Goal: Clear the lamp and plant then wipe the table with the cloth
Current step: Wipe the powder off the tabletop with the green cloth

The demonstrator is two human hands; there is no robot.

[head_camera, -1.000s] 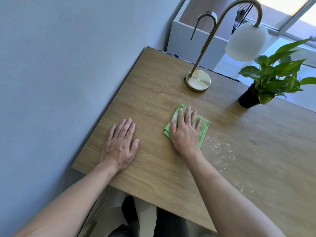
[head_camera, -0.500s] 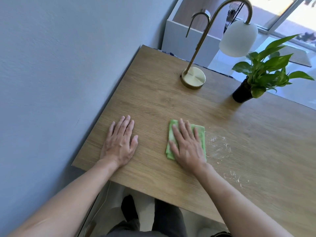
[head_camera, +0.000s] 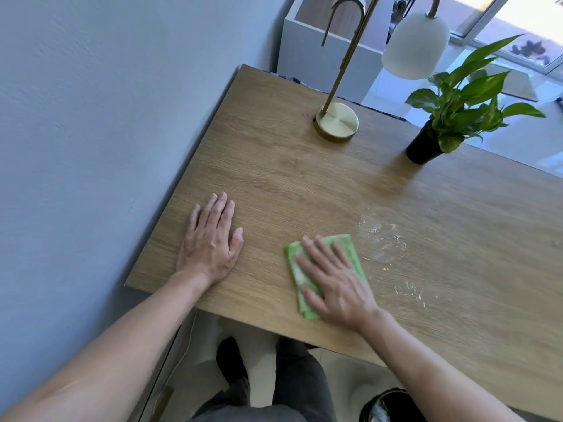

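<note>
A folded green cloth [head_camera: 350,248] lies on the wooden table [head_camera: 289,178] near its front edge, and my right hand [head_camera: 332,281] presses flat on it with fingers spread. My left hand [head_camera: 211,239] rests flat on the bare wood to the left, holding nothing. White crumbs [head_camera: 384,239] are scattered just right of the cloth. A brass lamp [head_camera: 336,121] with a white shade [head_camera: 416,45] stands at the table's far edge. A leafy plant in a black pot [head_camera: 423,147] stands to its right.
A grey wall [head_camera: 106,132] runs along the table's left side. A white cabinet [head_camera: 332,50] stands behind the table. My legs and a dark bin [head_camera: 390,406] are below the front edge. A window is at the top right.
My right hand has slid the cloth back toward the table's front edge. My left hand has stayed flat in place. The lamp and plant have not moved.
</note>
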